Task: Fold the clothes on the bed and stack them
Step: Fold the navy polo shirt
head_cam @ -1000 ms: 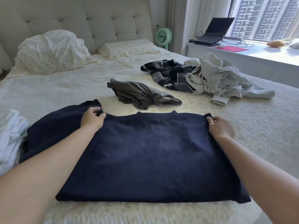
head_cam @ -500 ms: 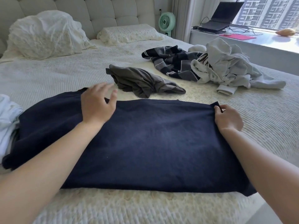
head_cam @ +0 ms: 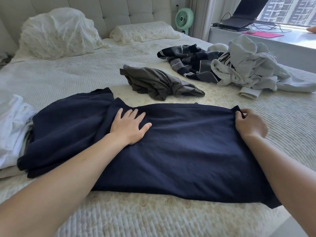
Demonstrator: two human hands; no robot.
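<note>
On the bed (head_cam: 68, 79), head view: the navy garment (head_cam: 179, 151) lies spread flat near the front edge, partly folded. The left hand (head_cam: 129, 127) presses on it with straight fingers, palm down; the right hand (head_cam: 250, 124) pinches its far right corner. Remaining work — a grey garment (head_cam: 159, 84), a striped garment (head_cam: 191, 62) and a pale grey heap (head_cam: 253, 65) lie unfolded beyond. White folded items (head_cam: 12, 127) sit at left, touching the navy garment's edge — apparently the stack.
</note>
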